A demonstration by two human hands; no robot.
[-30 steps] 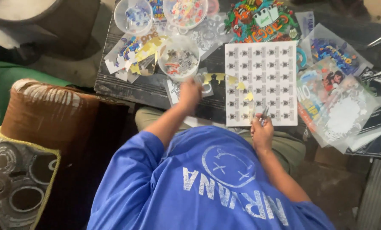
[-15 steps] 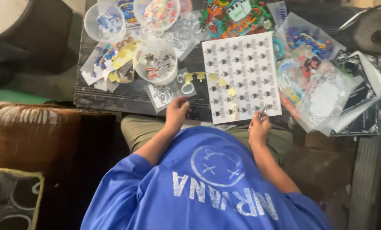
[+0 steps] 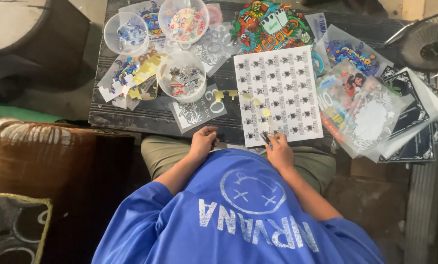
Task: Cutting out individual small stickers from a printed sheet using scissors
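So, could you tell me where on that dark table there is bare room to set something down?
Bare table shows along the near edge, left of the left hand, below the clear tub of cut pieces. From the white sticker sheet rightwards, overlapping printed sheets crowd it; the far side holds more tubs.

A single overhead view looks almost straight down from above and behind a seated person in a blue shirt (image 3: 238,220), facing toward twelve o'clock across a dark low table (image 3: 131,115). The camera sits fairly high, taking in the whole tabletop, a cushion (image 3: 38,146) at nine o'clock and a fan (image 3: 429,46) at two o'clock.
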